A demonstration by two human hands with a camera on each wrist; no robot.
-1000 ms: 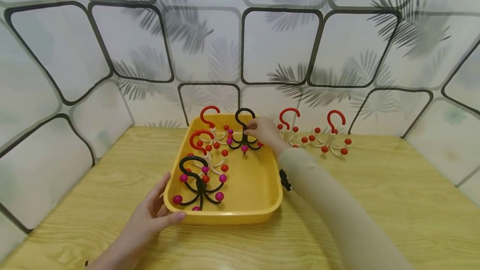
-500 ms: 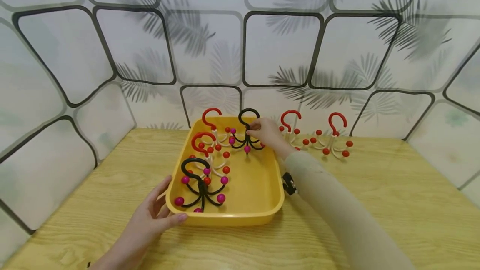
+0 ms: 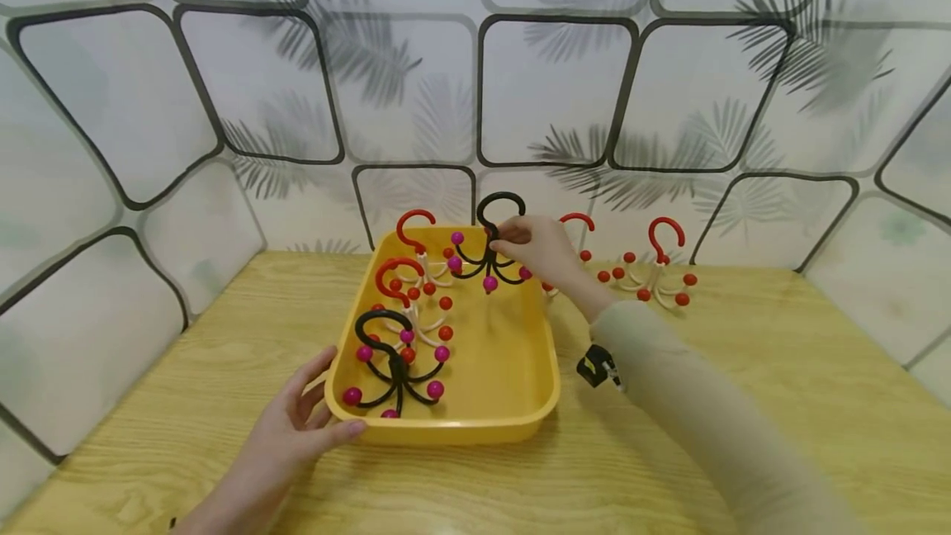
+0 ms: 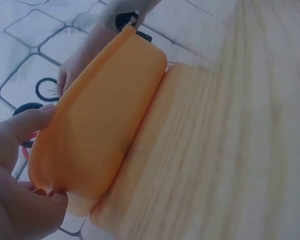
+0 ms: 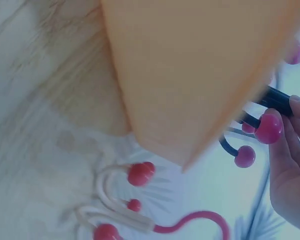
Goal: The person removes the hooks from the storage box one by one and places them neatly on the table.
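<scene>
My right hand (image 3: 546,250) pinches the stem of a black multi-arm hook (image 3: 490,258) with pink ball tips and holds it above the far right of a yellow tray (image 3: 513,415). In the right wrist view, the pinched black stem (image 5: 277,101) shows past the tray's rim. My left hand (image 3: 290,419) grips the tray's near left corner, thumb on the rim and fingers along the side. Inside the tray along its left side stand another black hook (image 3: 399,370) with pink balls and two cream hooks with red tops, a nearer one (image 3: 394,277) and a farther one (image 3: 418,225).
On the wooden table (image 3: 743,403), right of the tray, stand two cream hooks with red tops; one (image 3: 578,220) is partly behind my right hand, the other (image 3: 657,275) farther right. A patterned wall (image 3: 557,97) rises behind the table.
My right hand has raised the black hook from the tray floor and shifted it slightly right. The left hand and the tray have stayed in place.
</scene>
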